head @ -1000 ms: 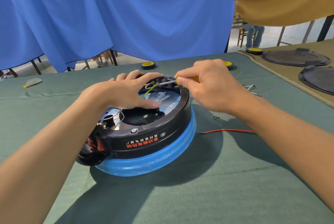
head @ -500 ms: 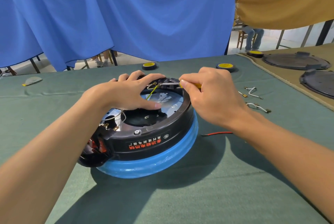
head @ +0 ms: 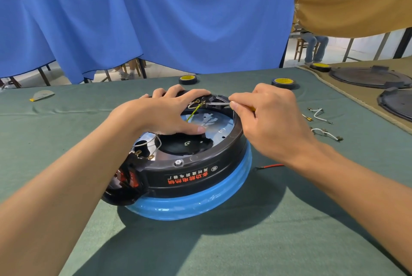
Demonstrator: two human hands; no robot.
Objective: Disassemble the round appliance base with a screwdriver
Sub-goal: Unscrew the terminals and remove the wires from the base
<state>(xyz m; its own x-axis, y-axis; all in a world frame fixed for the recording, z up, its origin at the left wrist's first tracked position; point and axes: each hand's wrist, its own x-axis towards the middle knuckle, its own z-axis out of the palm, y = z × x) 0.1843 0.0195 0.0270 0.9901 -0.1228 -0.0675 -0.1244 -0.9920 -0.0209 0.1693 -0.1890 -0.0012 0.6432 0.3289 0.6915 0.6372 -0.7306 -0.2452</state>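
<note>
One big blue curtain [head: 156, 19] hangs behind a green-clothed worktop [head: 289, 231]. Centre of worktop: the round appliance base [head: 200, 171], upside down, black ring w/ red lettering on top of a blue-wrapped lower part, inner metal plate exposed. Far right, on tan cloth: dark round covers [head: 367, 77].

Left hand [head: 165, 115] rests spread on the base, fingers over the far rim, thumb flat on the metal plate, gripping nothing. Right hand [head: 272, 119] pinches the screwdriver [head: 217, 103] betw. thumb and fingertips; the yellow handle is mostly hidden in the fist. The shaft lies approx. level, and its tip is at a wire terminal just inside the far rim, where a yellow-green wire [head: 193, 112] comes up.

Smaller bits: 2 black-and-yellow tape rolls [head: 188, 79] [head: 283, 83] behind the base, loose white wires [head: 317, 114] right of the right hand, and a red wire [head: 270, 166] on the cloth under the right wrist.
</note>
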